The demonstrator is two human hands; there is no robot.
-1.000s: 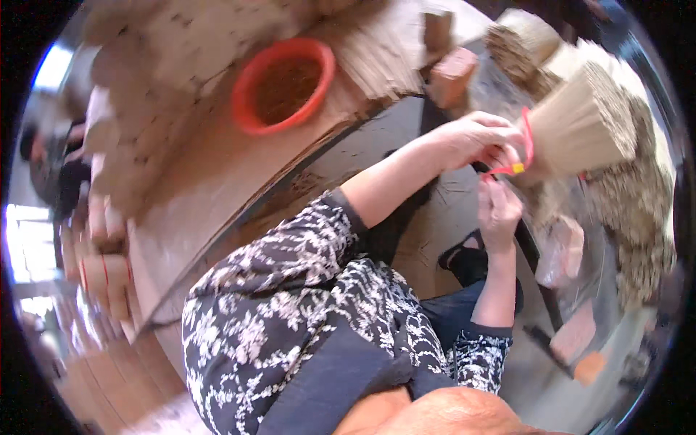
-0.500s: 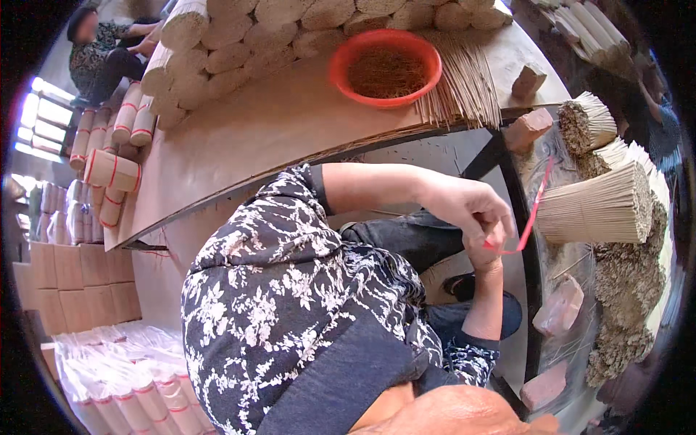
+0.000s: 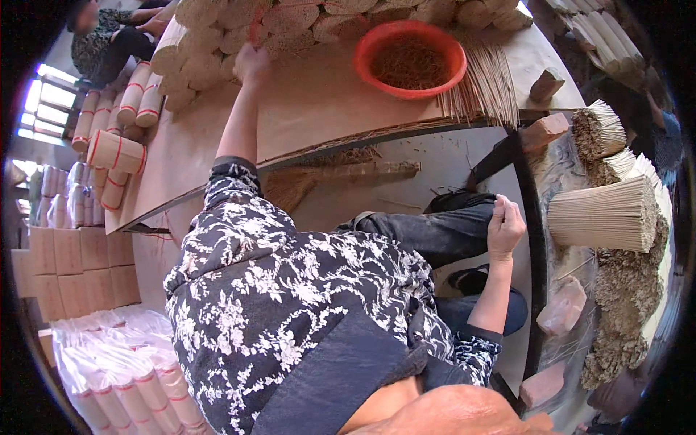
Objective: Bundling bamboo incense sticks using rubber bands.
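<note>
1. Left hand (image 3: 251, 65), upper left of centre, reaches over the table (image 3: 319, 90); its fingers look curled, but blur leaves me unable to tell whether they are clamped on anything.
2. Red strip (image 3: 254, 32), thin and curved, rises at the fingertips of that hand, in front of the stacked bundles (image 3: 221, 32) along the top edge.
3. Right hand (image 3: 505, 226), right of centre, is raised with thumb and fingers pressed together; whether anything thin sits between them, I cannot tell.
4. Thick bundle (image 3: 602, 215) of pale sticks lies on its side at the right, near the right hand but apart from it.
5. Red basin (image 3: 413, 91), upper centre, holds brown bits; loose sticks (image 3: 489, 83) lie beside it on the right.
6. Bagged bundles (image 3: 138, 395) with red bands fill the lower left; another person (image 3: 109, 54) sits at the upper left.
</note>
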